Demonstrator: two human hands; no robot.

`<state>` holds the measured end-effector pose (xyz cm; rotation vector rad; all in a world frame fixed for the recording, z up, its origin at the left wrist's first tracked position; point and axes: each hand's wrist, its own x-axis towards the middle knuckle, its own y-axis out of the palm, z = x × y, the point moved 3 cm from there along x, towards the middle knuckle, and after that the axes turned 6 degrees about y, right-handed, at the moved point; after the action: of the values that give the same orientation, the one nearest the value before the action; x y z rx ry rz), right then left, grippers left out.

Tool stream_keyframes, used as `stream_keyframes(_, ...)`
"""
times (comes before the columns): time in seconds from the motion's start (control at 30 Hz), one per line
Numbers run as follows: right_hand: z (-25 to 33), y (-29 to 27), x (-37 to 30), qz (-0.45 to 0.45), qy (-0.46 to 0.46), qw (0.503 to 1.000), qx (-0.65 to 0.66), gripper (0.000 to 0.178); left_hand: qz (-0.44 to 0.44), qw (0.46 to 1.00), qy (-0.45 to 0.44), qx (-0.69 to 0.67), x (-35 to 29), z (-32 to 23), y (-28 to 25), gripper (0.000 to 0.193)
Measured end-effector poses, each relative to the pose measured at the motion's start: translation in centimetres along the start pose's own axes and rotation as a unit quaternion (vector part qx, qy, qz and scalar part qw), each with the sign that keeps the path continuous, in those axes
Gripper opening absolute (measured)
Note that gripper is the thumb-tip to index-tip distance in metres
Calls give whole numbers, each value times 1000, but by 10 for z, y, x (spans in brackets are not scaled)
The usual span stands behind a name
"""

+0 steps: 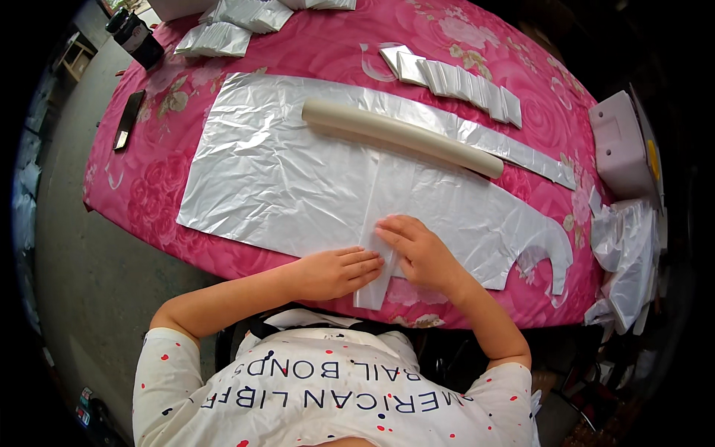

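A large white plastic sheet (268, 171), cut like an apron with a curved strap at its right end, lies spread and creased on the table. Across its middle runs a narrow folded white plastic strip (369, 296), whose near end hangs past the sheet's near edge. My left hand (339, 274) lies flat, fingers stretched out, with the tips at the strip's left side. From the right, my right hand (417, 249) rests its fingertips on the strip, thumb apart from the fingers. Beyond both hands, a long beige tube (402, 136) lies slantwise on the sheet.
A pink flowered cloth (160, 175) covers the table. Small folded plastic packets lie in a row (462, 82) at the far right and in piles (216, 39) at the far left. A dark jar (135, 39), a black bar (129, 121), a white box (622, 145) and bunched plastic (625, 253) sit around the edges.
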<state>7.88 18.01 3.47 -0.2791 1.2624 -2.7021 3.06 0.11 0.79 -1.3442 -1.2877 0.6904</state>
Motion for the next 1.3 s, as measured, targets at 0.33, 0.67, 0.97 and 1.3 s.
stream_keyframes(0.33,-2,20,-12,-110,-5,990,-88,39,-71,987,-140,-35,5,20,-7,62)
stream_keyframes(0.67,-17,3,4,-158,224,956,103,11,-180,856,-388,-292,23,49,-18,45)
stream_keyframes(0.97,-34,1,21,-81,431,861,256,18,-47,966,-253,-23,30,30,3,71)
stream_keyframes(1.3,-25,0,17,-199,39,957,-208,50,-80,960,-268,-15,32,38,2,66)
